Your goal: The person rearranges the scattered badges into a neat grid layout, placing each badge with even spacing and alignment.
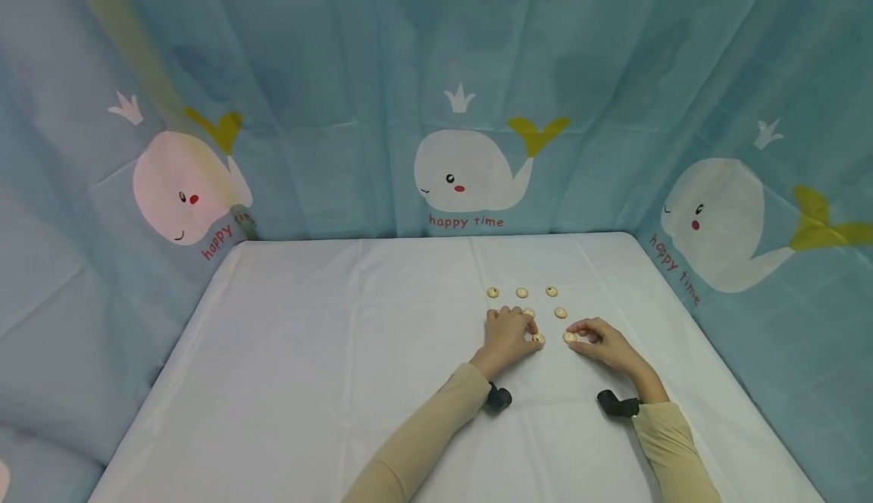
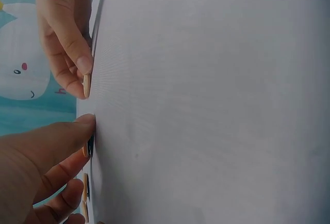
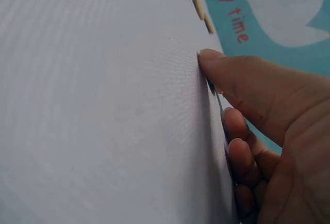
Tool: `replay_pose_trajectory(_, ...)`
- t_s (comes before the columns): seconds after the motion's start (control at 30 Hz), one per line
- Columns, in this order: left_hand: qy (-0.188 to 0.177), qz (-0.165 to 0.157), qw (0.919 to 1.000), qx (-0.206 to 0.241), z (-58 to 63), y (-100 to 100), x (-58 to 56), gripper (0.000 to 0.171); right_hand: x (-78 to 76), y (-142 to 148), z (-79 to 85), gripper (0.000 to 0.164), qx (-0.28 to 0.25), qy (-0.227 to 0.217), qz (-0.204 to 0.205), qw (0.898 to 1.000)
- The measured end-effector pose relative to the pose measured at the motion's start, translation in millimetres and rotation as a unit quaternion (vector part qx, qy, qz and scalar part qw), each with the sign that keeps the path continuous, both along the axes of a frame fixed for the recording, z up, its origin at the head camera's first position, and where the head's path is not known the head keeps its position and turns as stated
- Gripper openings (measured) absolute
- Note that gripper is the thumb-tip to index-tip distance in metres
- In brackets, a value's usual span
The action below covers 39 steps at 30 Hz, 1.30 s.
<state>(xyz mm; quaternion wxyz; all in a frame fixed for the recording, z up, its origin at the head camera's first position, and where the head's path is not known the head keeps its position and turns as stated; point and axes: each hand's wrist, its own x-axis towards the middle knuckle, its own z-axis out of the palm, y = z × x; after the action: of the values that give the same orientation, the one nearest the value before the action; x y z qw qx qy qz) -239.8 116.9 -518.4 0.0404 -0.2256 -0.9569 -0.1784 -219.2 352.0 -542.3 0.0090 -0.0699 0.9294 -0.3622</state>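
My left hand (image 1: 507, 338) pinches a small round wooden disc (image 1: 538, 339) between thumb and finger, low over the white tabletop. Just to its right, my right hand (image 1: 605, 345) pinches a similar wooden disc (image 1: 570, 337) by its edge. Another disc (image 1: 529, 312) lies right behind the left fingers and is partly hidden by them. A further disc (image 1: 561, 313) lies behind the right hand's fingertips. In the left wrist view, the right hand's disc (image 2: 86, 85) shows edge-on under the thumb. The right thumb mostly covers that disc in the right wrist view.
Three more discs form a back row: left (image 1: 492, 292), middle (image 1: 521, 292) and right (image 1: 552, 291). A white cloth (image 1: 273, 351) covers the table. Blue curtains (image 1: 327, 71) with whale prints stand around its back and sides. Black wrist cameras (image 1: 617, 404) hang below both hands.
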Motion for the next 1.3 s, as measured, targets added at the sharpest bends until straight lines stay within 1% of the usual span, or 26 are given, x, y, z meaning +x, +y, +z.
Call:
replay_pose_trajectory(0.37,-0.009,-0.001,0.9999,0.010,0.4,-2.2,-1.5,0.022,-3.3,-1.2,-1.1,0.030,-0.016,0.012,0.015,1.000)
replay_pose_trajectory(0.53,-0.003,-0.004,0.9999,0.012,0.9,-5.6,-1.1,0.024,-4.7,-2.5,-0.9,0.029,-0.024,0.020,0.022,0.999)
replay_pose_trajectory(0.7,0.001,-0.002,0.9999,0.013,2.3,-9.6,0.3,0.026,-5.6,-3.1,-0.4,0.030,-0.027,0.019,0.018,0.999)
replay_pose_trajectory(0.83,0.006,0.004,0.9993,0.037,3.0,-14.8,1.9,0.029,-5.8,-2.8,-0.1,0.030,-0.031,0.018,0.015,0.999)
replay_pose_trajectory(1.07,0.030,0.014,0.9937,0.107,-0.5,-32.3,1.9,0.028,-4.5,-1.5,1.4,0.036,-0.034,0.010,0.008,0.999)
replay_pose_trajectory(1.17,0.022,0.019,0.9909,0.131,2.7,-43.3,0.0,0.026,-5.8,0.8,3.5,0.040,-0.027,0.006,0.000,1.000)
replay_pose_trajectory(1.2,0.013,0.021,0.9900,0.139,4.2,-47.3,-0.6,0.026,-6.5,1.8,4.5,0.041,-0.024,0.005,-0.002,1.000)
replay_pose_trajectory(1.3,0.001,0.024,0.9874,0.156,8.1,-58.7,-3.2,0.024,-8.3,4.4,8.7,0.042,-0.020,0.006,-0.005,1.000)
